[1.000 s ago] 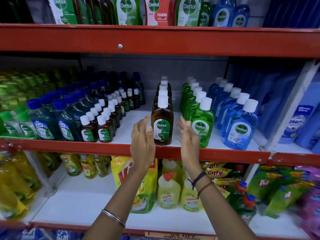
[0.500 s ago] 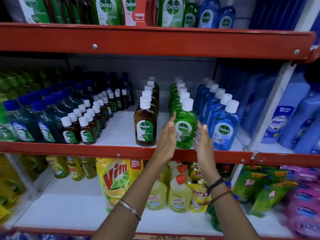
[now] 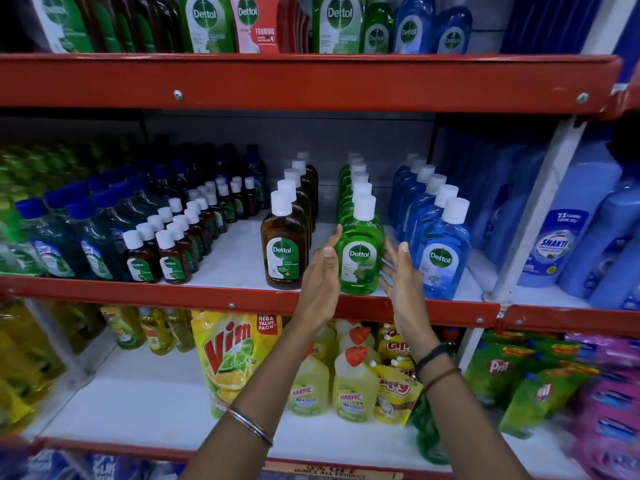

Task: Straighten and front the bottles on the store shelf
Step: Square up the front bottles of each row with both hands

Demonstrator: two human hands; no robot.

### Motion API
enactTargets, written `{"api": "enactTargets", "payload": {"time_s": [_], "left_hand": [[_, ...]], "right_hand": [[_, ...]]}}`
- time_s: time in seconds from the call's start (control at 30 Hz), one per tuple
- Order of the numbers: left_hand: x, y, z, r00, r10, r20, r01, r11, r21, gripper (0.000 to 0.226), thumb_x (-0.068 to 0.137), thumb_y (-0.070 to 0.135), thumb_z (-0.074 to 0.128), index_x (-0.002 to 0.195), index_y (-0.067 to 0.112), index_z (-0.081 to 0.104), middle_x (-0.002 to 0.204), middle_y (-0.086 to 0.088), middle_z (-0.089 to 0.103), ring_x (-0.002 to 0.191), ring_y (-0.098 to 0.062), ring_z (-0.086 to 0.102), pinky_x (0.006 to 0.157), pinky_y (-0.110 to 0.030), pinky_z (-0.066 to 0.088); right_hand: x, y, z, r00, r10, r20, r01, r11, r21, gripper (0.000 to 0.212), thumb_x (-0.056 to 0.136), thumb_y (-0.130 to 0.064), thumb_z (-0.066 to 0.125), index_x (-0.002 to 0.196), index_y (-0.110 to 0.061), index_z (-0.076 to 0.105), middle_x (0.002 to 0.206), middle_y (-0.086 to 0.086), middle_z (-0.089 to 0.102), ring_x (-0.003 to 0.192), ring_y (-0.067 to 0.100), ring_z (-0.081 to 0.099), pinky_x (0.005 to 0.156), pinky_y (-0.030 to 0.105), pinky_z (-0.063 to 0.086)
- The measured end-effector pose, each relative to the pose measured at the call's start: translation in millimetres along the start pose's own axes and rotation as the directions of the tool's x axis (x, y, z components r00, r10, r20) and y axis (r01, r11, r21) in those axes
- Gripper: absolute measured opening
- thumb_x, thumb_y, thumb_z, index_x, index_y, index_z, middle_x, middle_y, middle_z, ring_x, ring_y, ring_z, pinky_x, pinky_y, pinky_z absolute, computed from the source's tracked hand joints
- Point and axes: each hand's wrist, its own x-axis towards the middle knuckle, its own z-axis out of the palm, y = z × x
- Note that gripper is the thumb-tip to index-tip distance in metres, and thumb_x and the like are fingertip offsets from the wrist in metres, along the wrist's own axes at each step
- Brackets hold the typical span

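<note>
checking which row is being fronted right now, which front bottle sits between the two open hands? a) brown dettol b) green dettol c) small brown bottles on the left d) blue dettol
b: the left hand and right hand flank the green Dettol bottle, palms open on either side, with brown and blue fronts outside them.

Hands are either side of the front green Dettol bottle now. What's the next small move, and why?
Probably close both palms onto the green bottle and square it to the shelf edge. The left hand and right hand flank it, open, and its label already faces front, so only a light nudge seems needed.
</note>
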Motion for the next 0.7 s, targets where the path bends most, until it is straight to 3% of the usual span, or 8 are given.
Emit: {"api": "enactTargets", "payload": {"time_s": [0.1,0.2,0.3,0.37,0.47,0.57,0.63,0.7], "left_hand": [[-9.5,3.2,12.2,0.983,0.102,-0.152,-0.096,0.994,0.045,0.070,0.088,0.082,0.018,0.143,0.044,0.040,0.139,0.013,0.047,0.133,-0.002,0.043,0.112,-0.032,0.038],[-28.0,13.2,34.7,0.898,0.329,-0.291,-0.311,0.944,0.108,0.058,0.101,0.060,0.024,0.134,0.020,0.051,0.125,0.005,0.051,0.120,0.004,0.047,0.099,-0.015,0.037],[-37.8,19.9,67.3,0.887,0.433,-0.162,-0.422,0.901,0.101,0.056,0.104,0.053,0.023,0.128,0.012,0.054,0.126,-0.007,0.054,0.122,-0.004,0.048,0.102,-0.018,0.037],[-33.9,29.4,86.9,0.945,0.325,-0.039,-0.324,0.945,0.035,0.050,0.103,0.054,0.024,0.134,0.023,0.048,0.133,0.002,0.050,0.127,0.002,0.042,0.108,-0.020,0.034],[-17.1,34.8,110.2,0.997,0.060,0.050,-0.057,0.996,-0.067,0.050,0.100,0.060,0.021,0.144,0.037,0.031,0.139,0.029,0.032,0.130,0.018,0.030,0.116,-0.030,0.029],[1.4,31.2,120.9,0.994,-0.060,0.093,0.070,0.992,-0.107,0.073,0.076,0.093,0.017,0.140,0.059,0.027,0.152,0.019,0.031,0.141,-0.002,0.031,0.119,-0.046,0.029],[9.5,23.2,126.1,0.989,-0.057,0.137,0.074,0.990,-0.118,0.070,0.073,0.097,0.019,0.136,0.067,0.031,0.156,0.007,0.036,0.143,-0.012,0.035,0.117,-0.051,0.032],[12.2,15.9,127.1,0.989,-0.035,0.147,0.049,0.995,-0.087,0.073,0.077,0.094,0.020,0.142,0.060,0.032,0.154,0.005,0.039,0.142,-0.013,0.037,0.116,-0.051,0.034]], "right_hand": [[-7.0,1.1,-1.9,0.996,-0.073,-0.050,0.073,0.997,-0.010,0.042,0.085,-0.067,0.033,0.118,-0.049,0.049,0.125,-0.013,0.057,0.124,0.012,0.051,0.102,0.029,0.043],[-21.2,2.9,-14.9,0.928,-0.263,-0.264,0.261,0.964,-0.041,0.051,0.093,-0.054,0.035,0.132,-0.025,0.050,0.137,0.000,0.055,0.126,0.006,0.050,0.104,0.022,0.041],[-26.9,5.4,-40.2,0.827,-0.373,-0.422,0.351,0.927,-0.131,0.056,0.093,-0.048,0.031,0.135,-0.016,0.049,0.139,0.000,0.051,0.128,0.001,0.045,0.100,0.012,0.038],[-22.9,7.2,-57.3,0.815,-0.368,-0.449,0.333,0.930,-0.158,0.054,0.096,-0.046,0.030,0.139,-0.018,0.044,0.145,0.000,0.045,0.132,0.004,0.041,0.101,0.013,0.038],[-16.9,6.6,-72.7,0.872,-0.310,-0.379,0.268,0.950,-0.161,0.051,0.098,-0.047,0.027,0.145,-0.025,0.034,0.149,-0.006,0.037,0.127,-0.006,0.041,0.093,0.005,0.039],[-15.2,5.2,-80.2,0.927,-0.258,-0.274,0.233,0.965,-0.121,0.056,0.094,-0.051,0.028,0.144,-0.028,0.034,0.145,-0.011,0.040,0.118,-0.020,0.042,0.086,0.000,0.039],[-13.5,4.8,-85.2,0.946,-0.218,-0.242,0.205,0.976,-0.078,0.055,0.092,-0.055,0.029,0.142,-0.033,0.037,0.145,-0.010,0.042,0.122,-0.012,0.044,0.086,0.002,0.040],[-10.7,3.3,-90.8,0.961,-0.158,-0.226,0.159,0.987,-0.014,0.054,0.091,-0.056,0.030,0.139,-0.035,0.039,0.145,-0.009,0.045,0.126,-0.003,0.046,0.086,0.005,0.043]]}}
